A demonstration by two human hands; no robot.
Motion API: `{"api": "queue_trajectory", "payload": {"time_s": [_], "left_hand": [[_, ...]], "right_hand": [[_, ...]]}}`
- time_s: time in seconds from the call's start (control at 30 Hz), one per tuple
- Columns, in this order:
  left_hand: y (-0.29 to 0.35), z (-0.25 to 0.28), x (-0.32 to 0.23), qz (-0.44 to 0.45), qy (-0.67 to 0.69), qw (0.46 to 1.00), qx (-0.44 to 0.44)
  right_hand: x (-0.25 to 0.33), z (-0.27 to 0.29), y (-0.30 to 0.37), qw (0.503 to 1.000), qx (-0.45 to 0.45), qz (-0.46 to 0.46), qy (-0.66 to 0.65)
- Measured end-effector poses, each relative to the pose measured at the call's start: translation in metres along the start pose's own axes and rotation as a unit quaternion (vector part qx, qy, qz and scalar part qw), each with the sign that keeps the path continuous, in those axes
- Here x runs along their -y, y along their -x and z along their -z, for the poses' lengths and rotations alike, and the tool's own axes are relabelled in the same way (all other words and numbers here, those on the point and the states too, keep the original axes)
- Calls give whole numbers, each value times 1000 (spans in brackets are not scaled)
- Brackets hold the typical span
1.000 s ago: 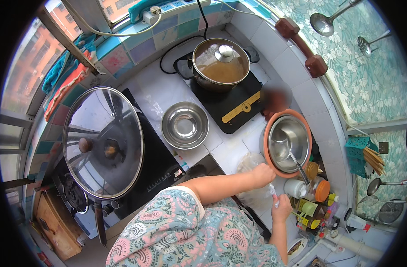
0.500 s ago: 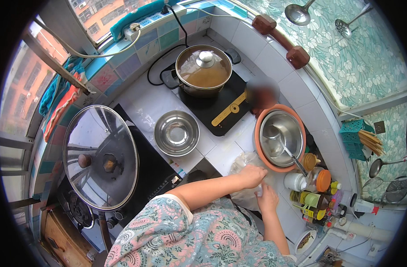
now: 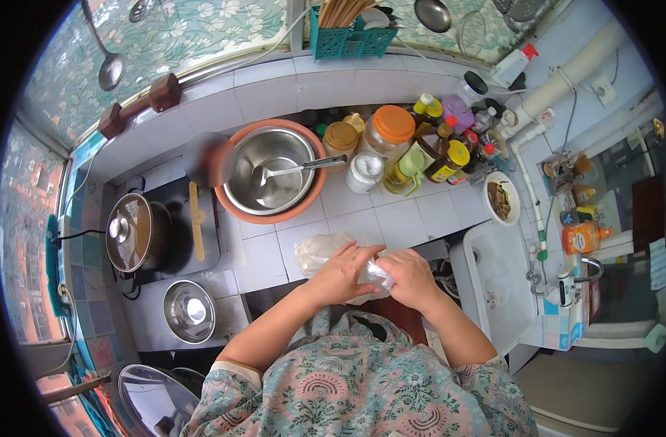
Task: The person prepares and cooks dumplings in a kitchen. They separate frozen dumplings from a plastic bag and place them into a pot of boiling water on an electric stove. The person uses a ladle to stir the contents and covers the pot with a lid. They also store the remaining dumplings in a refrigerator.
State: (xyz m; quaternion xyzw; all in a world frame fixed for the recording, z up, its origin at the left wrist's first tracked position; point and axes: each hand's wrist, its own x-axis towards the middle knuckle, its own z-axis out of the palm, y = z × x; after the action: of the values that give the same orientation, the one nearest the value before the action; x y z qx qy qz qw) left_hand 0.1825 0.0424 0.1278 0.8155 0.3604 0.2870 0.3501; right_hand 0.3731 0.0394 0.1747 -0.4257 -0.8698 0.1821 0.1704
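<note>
A cloudy plastic bag (image 3: 320, 249) with pale contents lies at the counter's front edge, just before my body. My right hand (image 3: 412, 279) is closed on the bag's gathered neck. On the other side of that neck, my left hand (image 3: 342, 274) curls its fingers and thumb around the plastic. What fills the bag is too cloudy to make out. Beyond my hands, a steel bowl (image 3: 238, 175) sits inside an orange basin (image 3: 264, 218). A ladle (image 3: 298, 168) rests in the bowl, its handle over the rim.
Left of the basin, a lidded pot (image 3: 131, 231) stands on an induction cooker (image 3: 174, 251). Nearer are a small steel bowl (image 3: 189, 312) and a glass lid (image 3: 157, 397). Jars and bottles (image 3: 391, 125) line the back wall. A white bowl (image 3: 501, 198) sits by the sink (image 3: 493, 291).
My view has swung right, bringing the sink into sight. Both hands remain at the bag; the left has turned from a closed grip to longer, more spread fingers around its neck.
</note>
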Motion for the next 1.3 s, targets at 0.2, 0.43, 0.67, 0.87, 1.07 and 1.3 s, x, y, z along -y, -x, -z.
{"api": "queue_trajectory", "payload": {"time_s": [0.2,0.43,0.67,0.87,1.07,1.3], "left_hand": [[-58,-87,-110,-125,-11,976,180],[-59,-292,-254,-164,65,917,357],[-43,-479,-371,-150,145,864,459],[-39,-601,-475,-100,188,846,489],[-75,-711,-555,-104,253,828,490],[-125,-858,-652,-161,188,798,550]], "right_hand": [[5,68,159,989,-101,-99,34],[35,83,434,842,-351,-409,-2],[108,46,695,606,-499,-617,-54],[127,48,790,564,-479,-673,-16],[73,73,883,547,-511,-663,-11],[4,141,1031,528,-481,-700,27]]}}
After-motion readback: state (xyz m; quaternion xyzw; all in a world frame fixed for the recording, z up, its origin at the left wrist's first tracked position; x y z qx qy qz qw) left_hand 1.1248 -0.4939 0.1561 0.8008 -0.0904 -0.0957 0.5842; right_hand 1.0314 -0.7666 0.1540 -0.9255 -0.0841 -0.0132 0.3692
